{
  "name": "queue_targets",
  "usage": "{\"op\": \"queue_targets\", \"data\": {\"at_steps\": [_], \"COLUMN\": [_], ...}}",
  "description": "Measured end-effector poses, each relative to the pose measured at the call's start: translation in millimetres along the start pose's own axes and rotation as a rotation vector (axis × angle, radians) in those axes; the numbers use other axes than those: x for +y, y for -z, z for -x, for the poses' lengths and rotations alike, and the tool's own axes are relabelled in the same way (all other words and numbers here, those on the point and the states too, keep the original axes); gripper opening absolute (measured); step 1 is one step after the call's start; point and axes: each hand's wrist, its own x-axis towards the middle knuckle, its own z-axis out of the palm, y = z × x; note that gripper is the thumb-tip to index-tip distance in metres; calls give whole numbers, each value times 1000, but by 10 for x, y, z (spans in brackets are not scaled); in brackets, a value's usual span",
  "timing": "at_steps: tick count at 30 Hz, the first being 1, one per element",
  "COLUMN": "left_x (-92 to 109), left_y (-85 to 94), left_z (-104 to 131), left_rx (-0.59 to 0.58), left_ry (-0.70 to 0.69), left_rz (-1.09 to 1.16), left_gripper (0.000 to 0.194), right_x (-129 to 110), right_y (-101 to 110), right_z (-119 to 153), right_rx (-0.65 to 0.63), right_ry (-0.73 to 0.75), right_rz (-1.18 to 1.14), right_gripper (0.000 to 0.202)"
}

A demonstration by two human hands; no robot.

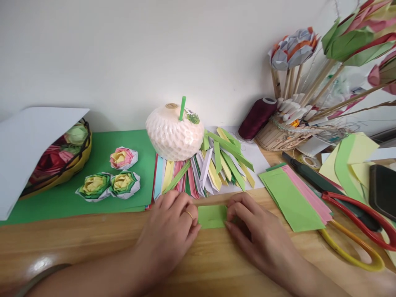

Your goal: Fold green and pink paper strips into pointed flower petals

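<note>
A small light green paper strip (212, 216) lies on the wooden table between my two hands. My left hand (173, 231) has its fingers curled at the strip's left end, with a ring on one finger. At the right end, my right hand (258, 227) pinches the paper between thumb and fingers. Just behind the strip is a pile of folded paper pieces (216, 161) in green, yellow, white and pink. To the right of my right hand rests a stack of green rectangles (292, 198) with pink ones beside it.
A white textured pot (175, 132) stands behind the pile. Three paper flowers (123, 184) sit on green sheets (123, 140) at left, near a basket (85, 154). Right: scissors (359, 210), a thread spool (257, 119), a flower-filled basket (278, 134) and a black object (383, 189).
</note>
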Motion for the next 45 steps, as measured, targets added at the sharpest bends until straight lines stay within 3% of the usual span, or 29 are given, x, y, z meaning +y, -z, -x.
{"op": "queue_targets", "data": {"at_steps": [5, 8, 16, 20, 26, 33, 39, 45], "left_x": [32, 38, -18, 17, 65, 59, 61, 78], "left_y": [-62, -98, -92, 16, 81, 59, 72, 57], "left_z": [12, 16, 91, 126, 156, 171, 177, 192], "left_rx": [206, 302, 236, 211, 224, 203, 189, 205], "left_ry": [-138, -202, -371, -435, -375, -450, -463, -465], "left_rz": [-33, -91, -178, -244, -254, -258, -254, -285], "left_gripper": [23, 28, 11, 22, 31, 35, 33, 34], "right_x": [10, -23, 12, 72, 68, -48, -31, -108], "right_y": [18, 56, 135, 162, 181, 83, 99, 34], "right_z": [28, 35, 63, 89, 101, 54, 39, -14], "right_rx": [98, 95, 101, 139, 120, 29, 65, 11], "right_ry": [201, 325, 433, 438, 425, 499, 524, 551], "right_rz": [88, 158, 206, 207, 226, 291, 271, 295], "right_gripper": [21, 29, 36, 32, 26, 36, 35, 33]}}
